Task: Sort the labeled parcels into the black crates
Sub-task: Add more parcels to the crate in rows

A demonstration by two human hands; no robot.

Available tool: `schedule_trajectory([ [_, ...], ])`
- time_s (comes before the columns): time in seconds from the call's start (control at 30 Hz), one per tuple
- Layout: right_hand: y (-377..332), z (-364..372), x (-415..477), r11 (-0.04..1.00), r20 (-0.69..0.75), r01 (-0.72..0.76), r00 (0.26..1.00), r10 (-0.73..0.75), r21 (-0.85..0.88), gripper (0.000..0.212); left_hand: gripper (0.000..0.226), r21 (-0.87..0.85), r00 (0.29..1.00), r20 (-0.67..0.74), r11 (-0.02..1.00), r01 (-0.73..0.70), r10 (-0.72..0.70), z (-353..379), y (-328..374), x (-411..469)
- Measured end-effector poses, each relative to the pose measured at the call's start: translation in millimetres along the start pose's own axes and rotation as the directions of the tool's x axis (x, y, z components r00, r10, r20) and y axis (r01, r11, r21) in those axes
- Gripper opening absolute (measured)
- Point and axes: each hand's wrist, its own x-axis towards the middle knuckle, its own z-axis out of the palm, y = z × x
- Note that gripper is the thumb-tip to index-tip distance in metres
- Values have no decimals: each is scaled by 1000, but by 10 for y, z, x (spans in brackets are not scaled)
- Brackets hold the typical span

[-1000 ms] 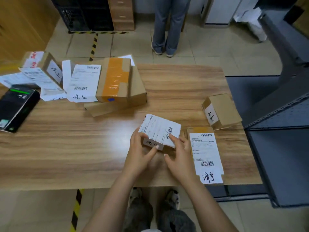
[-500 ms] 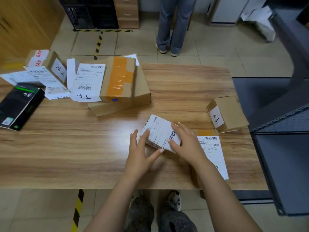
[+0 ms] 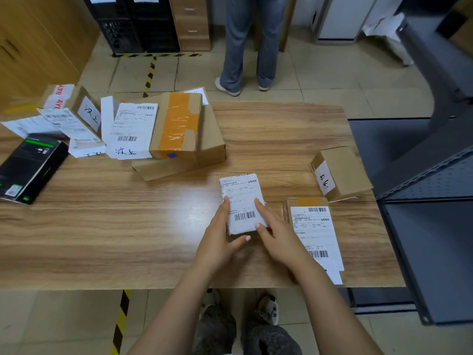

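Parcel: a small oblong packet wrapped in a white printed shipping label [image 3: 240, 198] lies flat on the pale wood-grain table [image 3: 128, 226], bracketed by both hands
Left hand: the left hand [image 3: 220, 242] lies along the packet's left edge with fingers straight, the thumb reaching across the near end; it touches rather than clasps
Right hand: the right hand [image 3: 277, 234] rests flat-fingered on the packet's right side, forefinger and thumb lying on the label and nothing curled round it
Long axis: runs away from the person, so the near end sits between the two thumbs and the far end juts past the fingertips, barcode toward the palms
Crates: the black slatted plastic crates [image 3: 138, 24] stand on the floor far beyond the fingertips, past the table's far edge and off to the left
Nearer hand: both touch the packet, but the left is on the crates' side, so a carry that way looks likelier to fall to it
Neighbour: a flat brown cardboard parcel with a long white label [image 3: 313, 231] lies just outside the right hand, apart from the packet
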Motion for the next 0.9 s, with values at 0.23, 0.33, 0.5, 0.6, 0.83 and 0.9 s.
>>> schedule_trajectory([
  [0.23,-349,-213,-15,980,-183,185,969,-169,74,60,93,77,964,-145,974,-213,222,-264,478,38],
  [0.33,-617,-413,-37,950,-272,302,924,-270,81,62,99,82,921,-187,939,-333,343,-426,795,37],
  [0.5,-1083,-778,-154,882,-402,469,817,-414,43,62,98,149,819,-242,854,-499,520,-696,1402,-14],
  [0.6,-1294,-949,-242,836,-458,548,747,-482,14,61,92,199,750,-267,796,-571,605,-826,1674,-64],
  [0.83,-1594,-1245,-444,779,-511,625,651,-562,-61,58,90,208,637,-318,707,-676,702,-964,2054,-178],
  [0.9,-1635,-1287,-477,761,-519,645,628,-580,-70,58,91,213,628,-314,698,-684,712,-975,2139,-202],
])
